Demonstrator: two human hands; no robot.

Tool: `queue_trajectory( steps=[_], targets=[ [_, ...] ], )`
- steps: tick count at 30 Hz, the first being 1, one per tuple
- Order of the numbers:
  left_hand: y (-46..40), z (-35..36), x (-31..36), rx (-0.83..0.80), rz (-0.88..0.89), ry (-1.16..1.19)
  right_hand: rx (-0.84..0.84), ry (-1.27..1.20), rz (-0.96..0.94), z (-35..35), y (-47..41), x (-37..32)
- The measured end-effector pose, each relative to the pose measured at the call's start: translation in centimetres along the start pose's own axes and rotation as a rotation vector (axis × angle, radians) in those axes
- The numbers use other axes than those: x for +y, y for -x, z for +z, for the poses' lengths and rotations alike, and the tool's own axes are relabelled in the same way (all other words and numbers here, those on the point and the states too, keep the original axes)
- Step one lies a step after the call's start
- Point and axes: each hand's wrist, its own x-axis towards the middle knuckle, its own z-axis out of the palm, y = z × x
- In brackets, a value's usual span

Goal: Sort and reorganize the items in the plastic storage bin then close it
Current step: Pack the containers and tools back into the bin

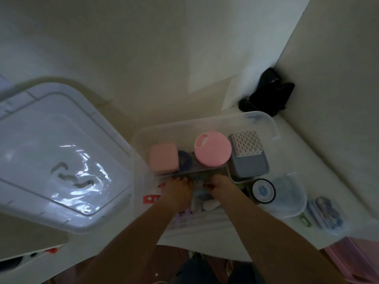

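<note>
The clear plastic storage bin [264,119] stands open on a white surface. Inside it are a pink square box [163,158], a jar with a round pink lid [212,149] and a grey container with a white honeycomb insert [249,158]. The pink box and the jar seem to sit in a clear inner tray [190,173]. My left hand [176,191] and right hand [219,185] reach into the bin side by side, fingers curled over that tray's near edge. A white oval piece [211,205] lies below my hands. The bin's lid [51,156] lies to the left.
A round dial-faced item [263,190] and a small clear tub with blue contents [287,195] sit right of my hands. A packet of small items [326,214] lies further right, a pink bin [352,261] at bottom right. A black object [268,93] fills the wall corner.
</note>
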Motion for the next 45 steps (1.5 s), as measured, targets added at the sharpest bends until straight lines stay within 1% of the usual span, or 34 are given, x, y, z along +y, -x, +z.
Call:
queue_trajectory(
  steps=[2, 4, 6, 8, 10, 11, 14, 15, 17, 18, 20, 21, 22, 24, 26, 27, 29, 30, 31, 32, 34, 35, 36, 37, 38, 39, 41, 43, 45],
  targets=[
    [-0.3, -0.2, 0.5, -0.031, -0.021, -0.076, -0.009, -0.014, -0.034, -0.3, 0.7, -0.5],
    [-0.4, -0.8, 1.1, 0.001, -0.006, -0.085, 0.004, 0.001, -0.109, -1.0, 2.3, -1.1],
    [-0.2, -1.9, 2.2, 0.115, 0.028, 0.013, -0.007, 0.137, -0.231, -2.5, 5.0, -1.8],
    [-0.3, -3.4, 3.6, 0.221, 0.027, 0.149, -0.095, 0.278, -0.404, -4.8, 8.8, -3.0],
    [-0.6, -5.5, 5.7, 0.285, 0.021, 0.226, -0.161, 0.339, -0.585, -8.0, 13.1, -4.3],
    [-0.5, -6.7, 7.0, 0.342, 0.041, 0.239, -0.161, 0.36, -0.664, -9.7, 14.8, -4.8],
    [-0.1, -10.2, 12.3, 0.613, 0.142, 0.189, -0.068, 0.41, -0.821, -15.9, 18.1, -6.2],
    [0.0, -11.3, 14.4, 0.645, 0.144, 0.256, -0.02, 0.414, -0.856, -18.4, 18.7, -6.6],
    [0.2, -12.9, 18.9, 0.658, 0.122, 0.481, 0.083, 0.379, -0.876, -23.5, 19.2, -7.2],
    [0.3, -13.2, 21.2, 0.656, 0.14, 0.546, 0.139, 0.373, -0.878, -26.0, 18.9, -7.4],
    [0.1, -12.7, 25.5, 0.627, 0.242, 0.576, 0.281, 0.432, -0.864, -30.7, 17.0, -7.1],
    [-0.1, -12.1, 27.3, 0.554, 0.262, 0.605, 0.356, 0.483, -0.837, -33.0, 15.4, -6.9],
    [-0.3, -11.4, 29.1, 0.446, 0.24, 0.63, 0.412, 0.534, -0.788, -35.2, 13.6, -6.6],
    [-1.6, -9.4, 31.8, 0.239, 0.151, 0.678, 0.463, 0.637, -0.665, -38.3, 10.0, -6.1],
    [-3.6, -7.5, 34.1, 0.002, -0.006, 0.78, 0.476, 0.701, -0.581, -40.0, 6.9, -6.1],
    [-4.7, -6.8, 35.0, -0.083, -0.102, 0.852, 0.477, 0.719, -0.554, -40.3, 5.6, -6.2],
    [-7.2, -5.0, 36.5, -0.166, -0.309, 0.947, 0.462, 0.733, -0.492, -40.4, 3.6, -6.7],
    [-8.4, -4.2, 36.9, -0.192, -0.406, 0.951, 0.453, 0.742, -0.454, -40.3, 2.8, -6.9],
    [-9.4, -3.9, 37.4, -0.219, -0.475, 0.955, 0.439, 0.765, -0.415, -40.3, 2.1, -7.2],
    [-10.5, -3.6, 37.8, -0.241, -0.554, 1.008, 0.415, 0.792, -0.386, -40.2, 1.6, -7.3],
    [-12.3, -2.9, 38.3, -0.268, -0.649, 1.135, 0.376, 0.78, -0.355, -40.2, 0.7, -7.1],
    [-12.5, -3.5, 38.5, -0.276, -0.644, 1.105, 0.379, 0.76, -0.354, -40.4, 0.3, -7.0],
    [-12.6, -3.5, 38.9, -0.31, -0.594, 0.989, 0.39, 0.744, -0.359, -40.5, 0.0, -6.8],
    [-12.9, -3.3, 39.2, -0.289, -0.571, 0.851, 0.401, 0.737, -0.374, -40.7, -0.2, -6.6],
    [-13.5, -2.6, 39.4, -0.267, -0.601, 0.879, 0.402, 0.729, -0.385, -40.7, -0.4, -6.5],
    [-14.2, -1.5, 39.7, -0.28, -0.695, 1.031, 0.396, 0.713, -0.389, -40.8, -0.5, -6.4],
    [-14.8, -0.4, 40.1, -0.185, -1.003, 1.545, 0.373, 0.647, -0.39, -40.8, -0.7, -6.1],
    [-14.4, -0.6, 40.6, -0.046, -1.032, 1.639, 0.349, 0.504, -0.367, -41.4, -0.8, -5.7],
    [-13.4, -1.3, 40.4, 0.028, -0.97, 1.624, 0.298, 0.281, -0.31, -42.2, -0.5, -5.8]
  ],
)
